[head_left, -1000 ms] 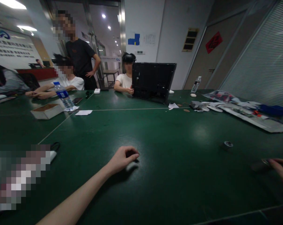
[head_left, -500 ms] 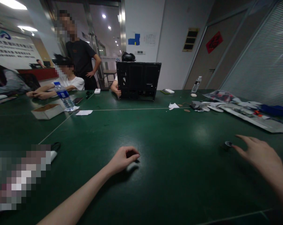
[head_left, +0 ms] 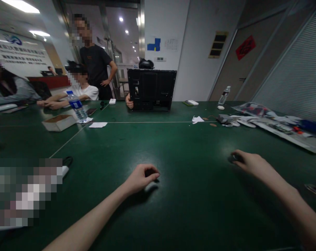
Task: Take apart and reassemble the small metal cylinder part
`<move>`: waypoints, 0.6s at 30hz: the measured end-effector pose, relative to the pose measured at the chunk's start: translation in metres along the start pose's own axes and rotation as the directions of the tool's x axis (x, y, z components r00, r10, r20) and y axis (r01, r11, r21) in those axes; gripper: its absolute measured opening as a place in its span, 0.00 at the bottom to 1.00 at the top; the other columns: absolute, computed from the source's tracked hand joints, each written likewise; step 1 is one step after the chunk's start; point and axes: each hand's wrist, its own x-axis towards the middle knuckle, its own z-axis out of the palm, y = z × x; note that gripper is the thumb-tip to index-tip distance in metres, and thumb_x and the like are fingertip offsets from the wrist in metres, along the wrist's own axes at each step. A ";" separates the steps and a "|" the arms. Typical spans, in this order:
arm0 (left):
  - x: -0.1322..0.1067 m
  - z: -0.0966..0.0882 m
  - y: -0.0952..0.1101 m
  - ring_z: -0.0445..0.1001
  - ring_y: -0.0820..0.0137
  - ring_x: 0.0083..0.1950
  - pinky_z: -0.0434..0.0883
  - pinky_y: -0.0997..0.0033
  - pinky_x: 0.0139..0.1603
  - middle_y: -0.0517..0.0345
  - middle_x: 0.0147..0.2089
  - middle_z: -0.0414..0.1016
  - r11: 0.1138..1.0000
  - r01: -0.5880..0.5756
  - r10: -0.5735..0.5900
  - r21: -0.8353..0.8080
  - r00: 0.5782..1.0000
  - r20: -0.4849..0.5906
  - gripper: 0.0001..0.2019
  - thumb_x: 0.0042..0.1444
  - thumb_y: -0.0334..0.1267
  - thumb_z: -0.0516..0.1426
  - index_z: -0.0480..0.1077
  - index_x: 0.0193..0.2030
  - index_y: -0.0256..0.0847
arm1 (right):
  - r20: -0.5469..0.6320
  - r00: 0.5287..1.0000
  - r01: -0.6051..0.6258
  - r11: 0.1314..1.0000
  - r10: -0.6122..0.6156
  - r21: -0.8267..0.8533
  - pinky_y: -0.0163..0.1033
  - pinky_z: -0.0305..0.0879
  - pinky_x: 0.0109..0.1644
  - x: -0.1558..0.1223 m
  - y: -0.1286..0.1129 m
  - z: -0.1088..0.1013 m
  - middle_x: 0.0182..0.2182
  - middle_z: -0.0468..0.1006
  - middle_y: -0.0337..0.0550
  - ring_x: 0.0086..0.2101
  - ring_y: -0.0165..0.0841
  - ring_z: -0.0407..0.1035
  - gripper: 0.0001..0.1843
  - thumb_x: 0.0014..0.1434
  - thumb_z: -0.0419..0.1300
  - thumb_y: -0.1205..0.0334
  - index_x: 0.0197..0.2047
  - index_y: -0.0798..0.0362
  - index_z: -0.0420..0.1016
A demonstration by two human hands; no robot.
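Above the green table (head_left: 189,195), at the centre, is my left hand (head_left: 143,177). Its fingers curl down to the thumb in a pinch, and a small dark spot shows under the tips; whether it is a thing or shadow I cannot make out. On the right, my right hand (head_left: 248,162) has thumb and fingers closed around a small dark round object (head_left: 236,158), which the fingers partly hide and motion blurs. A flat ring-shaped item (head_left: 315,190) lies to the right of my right forearm.
A black monitor-like panel (head_left: 151,89), seen from behind, stands across the table, held by another person's hand (head_left: 129,103). Bottles (head_left: 78,108), an open box (head_left: 60,123) and papers (head_left: 98,124) lie to the left. A tray of parts (head_left: 291,136) sits at right.
My right hand has moved left and closed around the small dark round object, which was by its thumb before. The view has shifted slightly; my left hand keeps its pose.
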 end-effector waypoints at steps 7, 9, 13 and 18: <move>0.001 0.000 0.001 0.74 0.68 0.38 0.69 0.73 0.39 0.54 0.37 0.76 1.000 -0.010 0.010 -0.024 1.000 0.003 0.10 0.58 0.39 0.55 0.73 0.40 0.35 | 0.059 0.848 0.499 0.831 -0.526 0.246 0.41 0.65 0.42 -0.025 -0.156 -0.027 0.39 0.76 0.44 0.38 0.37 0.71 0.15 0.56 0.57 0.59 0.47 0.50 0.71; 0.001 0.001 0.000 0.74 0.68 0.38 0.69 0.72 0.40 0.53 0.38 0.75 0.999 -0.020 0.020 -0.034 1.000 -0.011 0.11 0.58 0.40 0.55 0.73 0.41 0.35 | 0.052 0.780 0.595 0.765 -0.623 0.246 0.40 0.64 0.40 -0.032 -0.188 -0.027 0.36 0.76 0.43 0.36 0.37 0.70 0.13 0.55 0.58 0.58 0.45 0.50 0.72; 0.004 0.002 -0.003 0.73 0.67 0.38 0.68 0.72 0.40 0.53 0.37 0.75 0.996 -0.058 0.055 -0.069 0.997 -0.045 0.12 0.60 0.41 0.53 0.72 0.40 0.34 | 0.065 0.642 0.728 0.635 -0.764 0.260 0.36 0.59 0.34 -0.039 -0.224 -0.008 0.32 0.74 0.44 0.32 0.34 0.68 0.10 0.54 0.59 0.58 0.39 0.52 0.72; 0.006 0.003 -0.005 0.71 0.68 0.37 0.66 0.73 0.38 0.55 0.35 0.74 0.995 -0.088 0.085 -0.051 0.994 -0.064 0.15 0.62 0.44 0.50 0.72 0.38 0.35 | 0.006 0.593 0.757 0.560 -0.805 0.337 0.35 0.58 0.35 -0.045 -0.231 0.031 0.34 0.71 0.43 0.33 0.33 0.64 0.11 0.53 0.59 0.61 0.41 0.54 0.68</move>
